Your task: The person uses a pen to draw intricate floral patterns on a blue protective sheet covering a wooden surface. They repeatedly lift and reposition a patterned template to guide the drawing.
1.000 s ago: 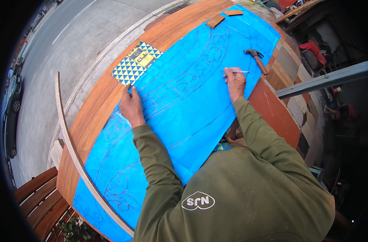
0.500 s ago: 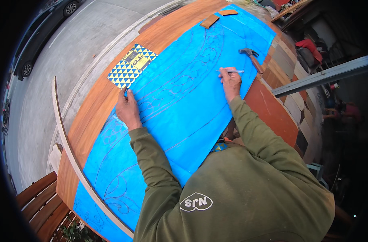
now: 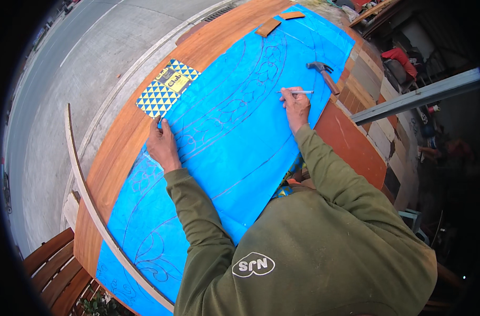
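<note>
A blue sheet [image 3: 240,163] with dark hand-drawn curves and leafy scrolls lies over a brown wooden tabletop. My left hand [image 3: 163,147] is at the lower corner of a patterned card [image 3: 158,100] with yellow, blue and white triangles, its thumb and fingers closed on that corner. The card lies across the sheet's far-left edge and the bare wood. My right hand [image 3: 296,110] pinches a slim pen [image 3: 303,92], held nearly level above the sheet; whether its tip touches the sheet I cannot tell.
A claw hammer [image 3: 324,76] lies on the sheet's right side. Two small wooden pieces [image 3: 268,27] rest near its far end. A long curved strip [image 3: 87,195] crosses the near-left side. A metal bar [image 3: 419,96] juts in at right. Wooden slats [image 3: 55,271] stand lower left.
The view has shifted slightly, and the dark car at the upper left is gone from the road. Both hands keep nearly the same places over the sheet, still holding the card and pen.
</note>
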Available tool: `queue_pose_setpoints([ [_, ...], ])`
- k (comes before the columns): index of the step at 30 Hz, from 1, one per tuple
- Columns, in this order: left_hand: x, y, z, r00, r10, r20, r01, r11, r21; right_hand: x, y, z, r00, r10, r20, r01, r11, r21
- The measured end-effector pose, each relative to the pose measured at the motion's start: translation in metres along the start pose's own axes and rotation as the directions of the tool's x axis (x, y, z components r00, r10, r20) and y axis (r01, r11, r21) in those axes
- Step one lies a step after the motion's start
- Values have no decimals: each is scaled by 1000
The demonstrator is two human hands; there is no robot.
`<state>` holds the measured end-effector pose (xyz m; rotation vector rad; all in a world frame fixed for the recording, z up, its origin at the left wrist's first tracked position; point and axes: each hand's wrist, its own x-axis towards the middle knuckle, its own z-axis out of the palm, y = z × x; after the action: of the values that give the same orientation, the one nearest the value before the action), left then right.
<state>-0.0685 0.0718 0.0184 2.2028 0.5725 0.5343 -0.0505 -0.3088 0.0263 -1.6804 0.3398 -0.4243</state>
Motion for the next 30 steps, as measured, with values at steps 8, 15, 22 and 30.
queue_pose_setpoints([
  [8, 1, -2, 3, 1000, 10, -28, -11, 999, -31, 2, 4, 0, 1000, -17, -11, 17, 1000, -23],
  [15, 1, -5, 2, 1000, 0, -26, -1, 999, -47, 1, 2, 1, 1000, -29, 8, 29, 999, -27],
  [22, 1, 0, -5, 997, -71, 4, 70, 968, -239, 1, 4, -1, 999, -39, 6, 39, 999, -21],
  [30, 4, -7, -3, 997, -81, 19, 82, 916, -392, 0, 3, 0, 999, -27, 18, 27, 1000, -11],
])
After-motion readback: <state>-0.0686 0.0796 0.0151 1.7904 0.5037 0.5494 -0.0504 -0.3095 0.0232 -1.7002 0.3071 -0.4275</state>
